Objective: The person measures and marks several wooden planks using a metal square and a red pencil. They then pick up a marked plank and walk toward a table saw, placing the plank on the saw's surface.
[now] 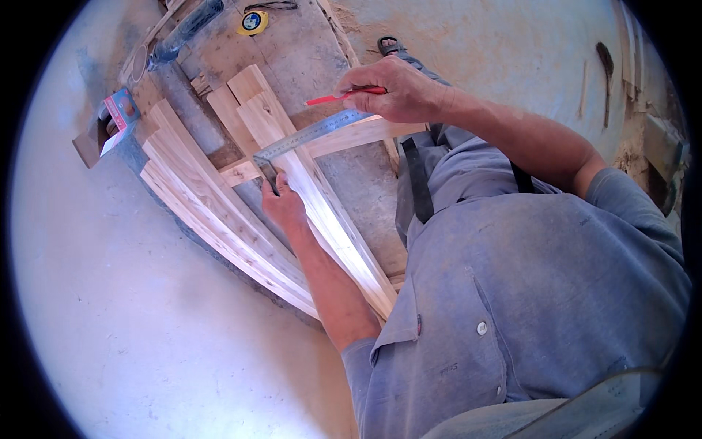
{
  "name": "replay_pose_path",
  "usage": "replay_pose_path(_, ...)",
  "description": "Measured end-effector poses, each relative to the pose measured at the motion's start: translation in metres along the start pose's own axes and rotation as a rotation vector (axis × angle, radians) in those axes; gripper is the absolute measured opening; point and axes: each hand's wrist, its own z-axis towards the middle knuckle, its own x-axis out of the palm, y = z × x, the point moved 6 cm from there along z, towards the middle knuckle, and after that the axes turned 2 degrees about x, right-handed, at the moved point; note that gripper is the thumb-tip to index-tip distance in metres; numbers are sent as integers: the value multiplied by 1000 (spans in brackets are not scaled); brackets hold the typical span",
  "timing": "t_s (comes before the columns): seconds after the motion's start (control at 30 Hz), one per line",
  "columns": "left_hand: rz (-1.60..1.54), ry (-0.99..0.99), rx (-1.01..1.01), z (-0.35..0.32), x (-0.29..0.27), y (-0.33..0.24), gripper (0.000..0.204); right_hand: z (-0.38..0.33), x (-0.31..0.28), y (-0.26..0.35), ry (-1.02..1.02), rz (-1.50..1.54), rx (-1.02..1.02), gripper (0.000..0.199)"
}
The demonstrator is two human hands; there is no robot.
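A metal try square point(311, 134) lies with its blade across pale wooden boards point(265, 121). My left hand point(284, 207) is closed on the dark stock of the square, at the boards' left edge. In my right hand point(398, 89) is a red pencil point(329, 99), its tip pointing left just above the blade. The fingers of that hand are bent around the pencil, close to the blade's far right end. Beneath the boards runs a wooden crosspiece point(351, 137), showing on both sides of them.
Several long boards point(219, 212) lie side by side to the left. A yellow tape measure point(253, 23) rests on the worktop point(292, 47) at the back. Near the wall stands an opened small box point(117, 113). A blue cylindrical tool point(186, 35) lies at the far left.
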Motion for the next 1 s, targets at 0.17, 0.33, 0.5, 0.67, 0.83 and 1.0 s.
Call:
replay_pose_path(0.17, 66, -9, 36, -1, -3, -7, 27, 3, 8, -3, 54, 0, 8, 24)
replay_pose_path(0.33, 91, -25, 46, 0, -1, -1, 30, 7, 16, -2, 80, -7, 8, 25)
replay_pose_path(0.5, 137, -22, 66, 0, -3, -5, 31, 10, 19, 1, 91, 10, 5, 26)
replay_pose_path(0.67, 137, -6, 62, -2, -7, -16, 31, 11, 25, 1, 97, 28, -30, 25)
replay_pose_path(0.83, 116, -15, 59, -1, -5, -7, 33, 13, 38, 2, 163, 14, -36, 27)
replay_pose_path(1.0, 88, -3, 70, 3, -7, -10, 34, 33, 58, 15, 262, -77, -23, 29)
